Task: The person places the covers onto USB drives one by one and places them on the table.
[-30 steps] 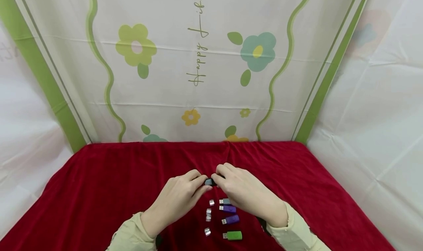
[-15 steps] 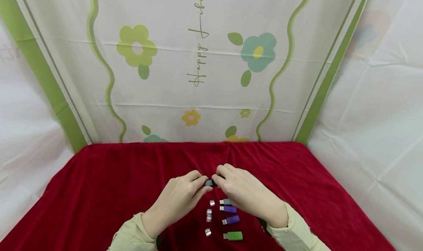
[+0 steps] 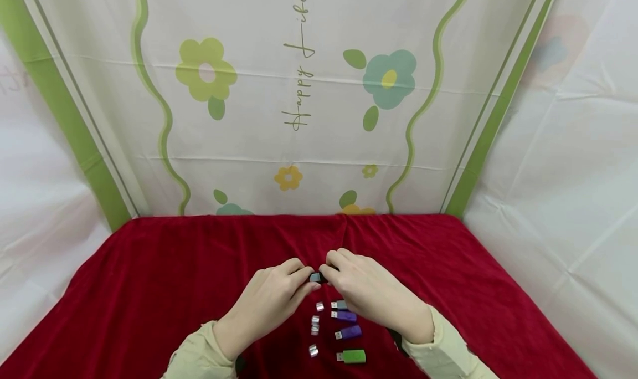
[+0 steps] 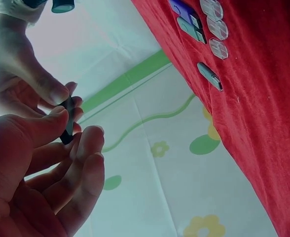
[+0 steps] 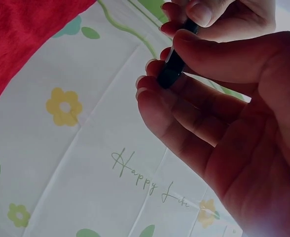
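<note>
Both hands meet over the table at a small black USB flash drive (image 3: pixel 316 277). My left hand (image 3: pixel 266 296) pinches its left end between thumb and fingers. My right hand (image 3: pixel 376 287) grips the other end. In the right wrist view, the dark stick (image 5: pixel 172 69) lies under the thumb. Whether a cap sits on it cannot be made out. Below the hands lie a grey-blue USB drive (image 3: pixel 340 305), a purple one (image 3: pixel 344 316), another purple one (image 3: pixel 348 332) and a green one (image 3: pixel 353 357). Their metal plugs point left.
Several small clear caps, such as the nearest one (image 3: pixel 313 350), form a column left of the drives. A grey USB drive (image 4: pixel 209 75) lies apart in the left wrist view. Red velvet cloth (image 3: pixel 174 279) covers the table, with white printed curtains (image 3: pixel 319 118) behind and at the sides.
The hands and the black USB flash drive stay nearly still. The whole view has shifted very slightly.
</note>
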`<state>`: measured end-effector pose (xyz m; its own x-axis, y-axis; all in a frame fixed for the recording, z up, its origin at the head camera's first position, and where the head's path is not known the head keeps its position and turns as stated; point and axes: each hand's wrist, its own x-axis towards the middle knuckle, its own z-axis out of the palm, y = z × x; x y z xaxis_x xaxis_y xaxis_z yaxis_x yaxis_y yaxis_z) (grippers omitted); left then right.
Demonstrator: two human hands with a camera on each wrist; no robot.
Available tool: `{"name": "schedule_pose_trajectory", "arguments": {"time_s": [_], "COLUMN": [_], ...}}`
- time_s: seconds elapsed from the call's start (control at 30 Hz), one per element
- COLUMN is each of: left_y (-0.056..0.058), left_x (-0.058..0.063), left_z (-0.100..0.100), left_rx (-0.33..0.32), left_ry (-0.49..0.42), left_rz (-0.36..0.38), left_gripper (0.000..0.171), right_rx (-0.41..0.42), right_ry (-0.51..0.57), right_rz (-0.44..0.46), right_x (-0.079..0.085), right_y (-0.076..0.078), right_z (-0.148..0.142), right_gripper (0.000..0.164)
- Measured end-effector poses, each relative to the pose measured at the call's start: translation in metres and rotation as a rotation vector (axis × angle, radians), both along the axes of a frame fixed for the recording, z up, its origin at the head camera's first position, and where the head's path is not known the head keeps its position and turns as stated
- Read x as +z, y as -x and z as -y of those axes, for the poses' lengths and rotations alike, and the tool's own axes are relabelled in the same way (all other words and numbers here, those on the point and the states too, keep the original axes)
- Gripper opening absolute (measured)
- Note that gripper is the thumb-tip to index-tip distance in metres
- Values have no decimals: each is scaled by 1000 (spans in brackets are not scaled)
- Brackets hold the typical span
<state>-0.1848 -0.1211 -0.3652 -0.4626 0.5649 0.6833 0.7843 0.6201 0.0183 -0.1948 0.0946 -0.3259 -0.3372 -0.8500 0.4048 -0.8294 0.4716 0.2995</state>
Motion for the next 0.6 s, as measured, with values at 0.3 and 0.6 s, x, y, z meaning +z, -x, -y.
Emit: {"name": "schedule_pose_trajectory", "arguments": {"time_s": [0.3,0.6], "left_y": [1,-1], "left_x": [1,4], "left_z": [3,5], "left_rx": [6,24], "left_ry": [34,46], "left_rz": [50,77], "left_gripper": [16,18], "right_rx": [33,81], "right_ry": [34,70], "right_rz": [71,159], "right_x": [0,0], "right_y": [4,9], "right_z": [-1,-7], "right_gripper": [18,15]}}
